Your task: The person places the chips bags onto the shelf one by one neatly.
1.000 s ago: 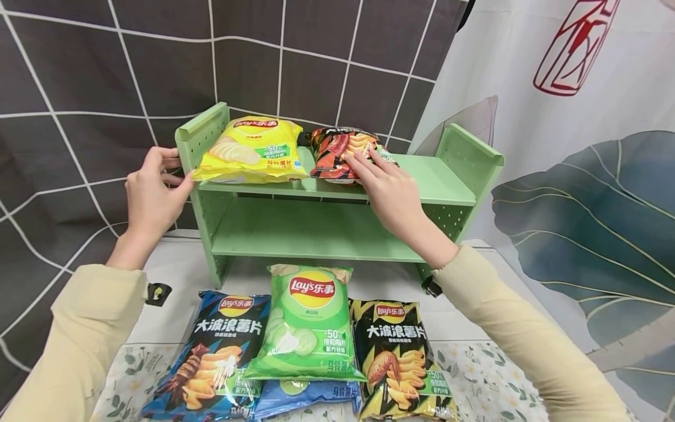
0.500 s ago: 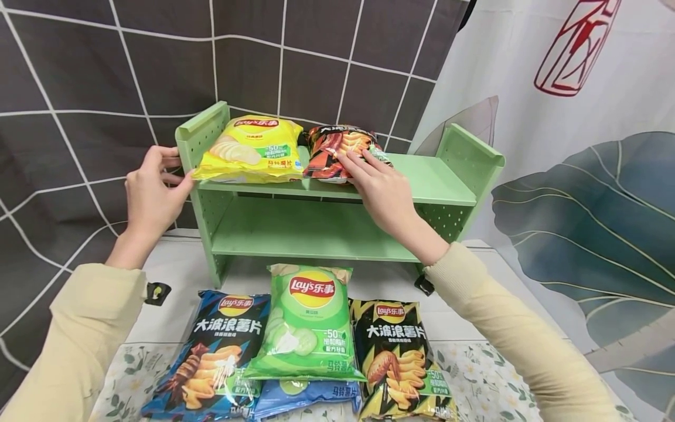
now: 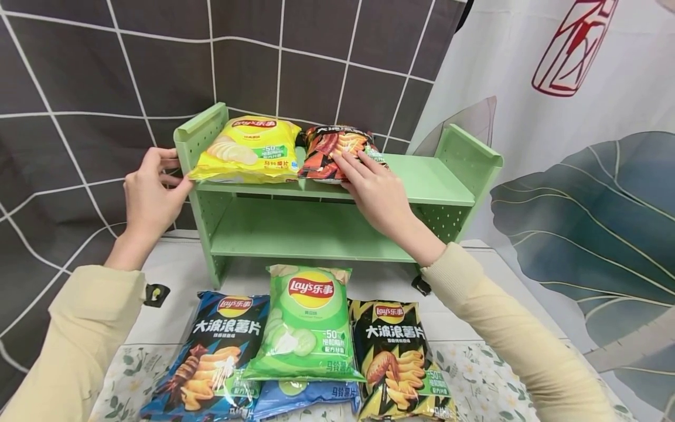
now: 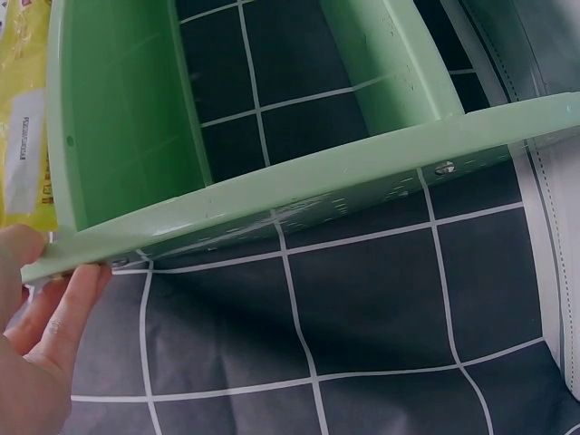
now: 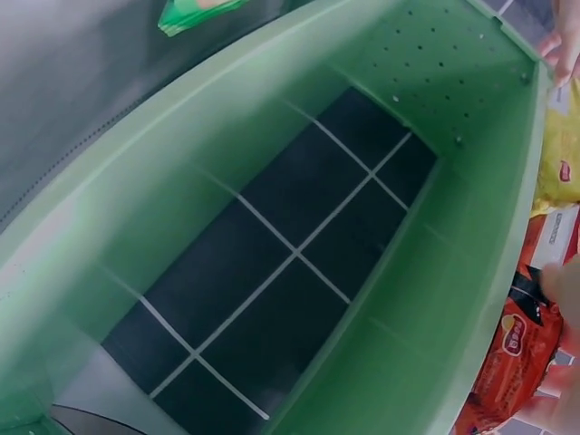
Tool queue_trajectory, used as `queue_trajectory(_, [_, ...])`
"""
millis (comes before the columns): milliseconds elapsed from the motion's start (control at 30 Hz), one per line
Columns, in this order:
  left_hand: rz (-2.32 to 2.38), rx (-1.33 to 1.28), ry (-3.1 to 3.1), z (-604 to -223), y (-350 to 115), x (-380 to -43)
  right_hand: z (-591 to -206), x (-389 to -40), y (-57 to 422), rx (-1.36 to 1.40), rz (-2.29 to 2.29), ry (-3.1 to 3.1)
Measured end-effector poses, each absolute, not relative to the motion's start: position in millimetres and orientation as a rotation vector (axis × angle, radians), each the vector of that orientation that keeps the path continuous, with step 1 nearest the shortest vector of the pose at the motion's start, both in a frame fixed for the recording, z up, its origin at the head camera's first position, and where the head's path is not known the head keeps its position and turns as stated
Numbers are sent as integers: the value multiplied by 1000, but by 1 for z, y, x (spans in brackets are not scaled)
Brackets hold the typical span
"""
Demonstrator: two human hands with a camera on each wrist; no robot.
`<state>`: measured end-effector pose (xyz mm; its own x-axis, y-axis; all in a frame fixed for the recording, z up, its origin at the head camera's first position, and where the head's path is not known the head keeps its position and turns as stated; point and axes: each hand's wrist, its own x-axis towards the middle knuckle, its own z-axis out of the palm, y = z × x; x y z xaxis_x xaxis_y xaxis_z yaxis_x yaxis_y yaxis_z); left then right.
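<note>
My left hand [image 3: 153, 190] grips the left end panel [image 4: 308, 177] of a green two-tier shelf [image 3: 437, 179]. Its thumb lies at the panel's inner side, near the corner of a yellow Lay's chip bag [image 3: 253, 146], and the fingers are on the outer side. That yellow bag lies face up on the left of the top tier. To its right lies a red chip bag [image 3: 323, 149], close beside it. Across the red bag's front right part rest the extended fingers of my right hand [image 3: 379, 193]. The right wrist view shows the red bag [image 5: 512, 362] along the shelf edge.
In front of the shelf lie a dark blue chip bag [image 3: 211, 351], a black-and-yellow one [image 3: 392, 357], and a green one [image 3: 306, 328] overlapping a light blue one [image 3: 306, 398]. A dark tile-patterned curtain [image 3: 68, 88] hangs behind.
My right hand has moved left, and the red chip bag has shifted left with it, closer to the yellow bag. The left hand stays on the end panel.
</note>
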<state>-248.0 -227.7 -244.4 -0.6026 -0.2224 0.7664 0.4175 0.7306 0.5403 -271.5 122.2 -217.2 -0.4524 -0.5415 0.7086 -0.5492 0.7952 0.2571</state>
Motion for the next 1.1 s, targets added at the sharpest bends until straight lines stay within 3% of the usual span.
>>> queue_trajectory(500, [-888, -156, -2022, -244, -227, -248, -223, -261, 126, 874, 14, -2192])
queue_trajectory(1100, [-887, -170, -2021, -246, -228, -247, -251, -222, 144, 1009, -65, -2042])
